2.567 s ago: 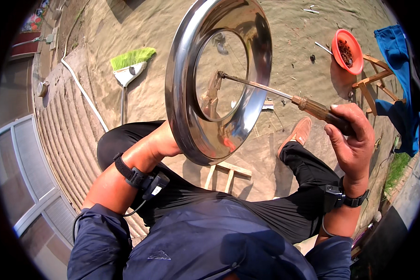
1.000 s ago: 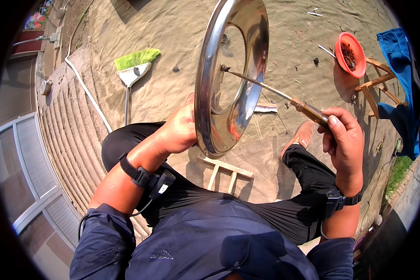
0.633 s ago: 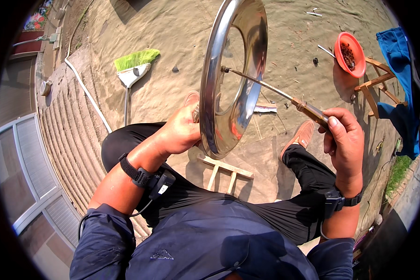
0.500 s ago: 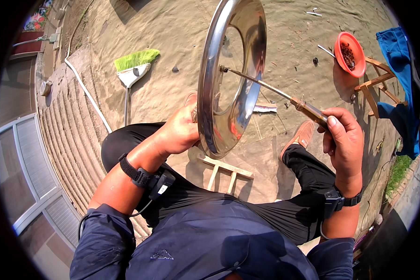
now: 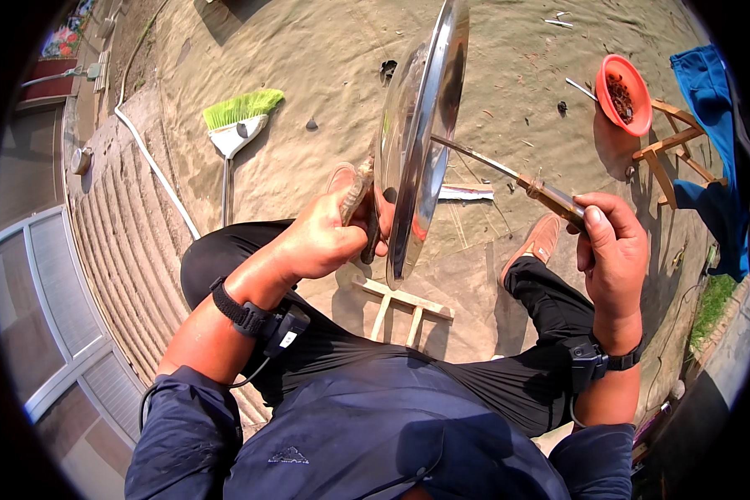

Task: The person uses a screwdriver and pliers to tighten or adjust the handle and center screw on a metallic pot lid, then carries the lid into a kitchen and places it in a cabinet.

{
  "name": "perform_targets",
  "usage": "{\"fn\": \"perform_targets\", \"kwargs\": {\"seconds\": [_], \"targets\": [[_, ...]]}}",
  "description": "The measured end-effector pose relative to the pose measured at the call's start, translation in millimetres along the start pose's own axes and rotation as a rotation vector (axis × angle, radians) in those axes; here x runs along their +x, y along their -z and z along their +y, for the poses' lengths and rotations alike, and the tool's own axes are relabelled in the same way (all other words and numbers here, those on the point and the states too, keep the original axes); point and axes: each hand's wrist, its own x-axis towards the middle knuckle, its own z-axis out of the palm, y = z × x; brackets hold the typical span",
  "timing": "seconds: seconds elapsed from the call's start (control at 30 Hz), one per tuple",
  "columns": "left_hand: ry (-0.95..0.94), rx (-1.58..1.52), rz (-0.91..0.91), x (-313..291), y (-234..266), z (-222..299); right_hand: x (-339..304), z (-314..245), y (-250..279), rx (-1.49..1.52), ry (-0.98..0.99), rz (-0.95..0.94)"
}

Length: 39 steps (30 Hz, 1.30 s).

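A shiny round metal lid (image 5: 429, 167), perhaps with a glass centre, hangs nearly edge-on in front of me. My left hand (image 5: 329, 237) is closed at its left side around a worn grey-brown and dark handle piece (image 5: 357, 193). How that piece joins the lid cannot be made out. My right hand (image 5: 612, 242) holds a screwdriver (image 5: 550, 196) by its brown handle. Its metal shaft slants up and left to the lid's right side, where the rim hides the tip.
A low wooden stool (image 5: 400, 304) stands between my legs. On the cloth-covered ground lie a green broom (image 5: 243, 117) and a paper-like strip (image 5: 467, 192). Far right, a red bowl (image 5: 633, 104) of small brown bits sits by a wooden folding stool (image 5: 671, 146) with blue cloth (image 5: 708, 108).
The lid has turned from a slanted view, with its ring opening visible, to nearly edge-on. The handle piece in my left hand has come into sight. My right hand has hardly moved.
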Motion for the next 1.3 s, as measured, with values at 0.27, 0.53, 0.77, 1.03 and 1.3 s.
{"fn": "perform_targets", "kwargs": {"seconds": [0.27,0.53,0.77,1.03,1.3], "targets": [[-0.250,0.482,0.095,3,15,-35,0,-2,-5,-0.050,0.013,-0.034],[0.039,-0.143,-0.002,8,31,-38,11,-16,7,0.029,-0.078,-0.064],[0.059,-0.405,-0.040,6,20,-29,5,-15,21,0.015,-0.082,-0.050],[0.067,-0.332,-0.001,5,20,-31,6,-12,18,0.039,-0.100,-0.069],[0.001,-0.322,-0.004,5,20,-41,7,-11,15,0.045,-0.105,-0.075]]}}
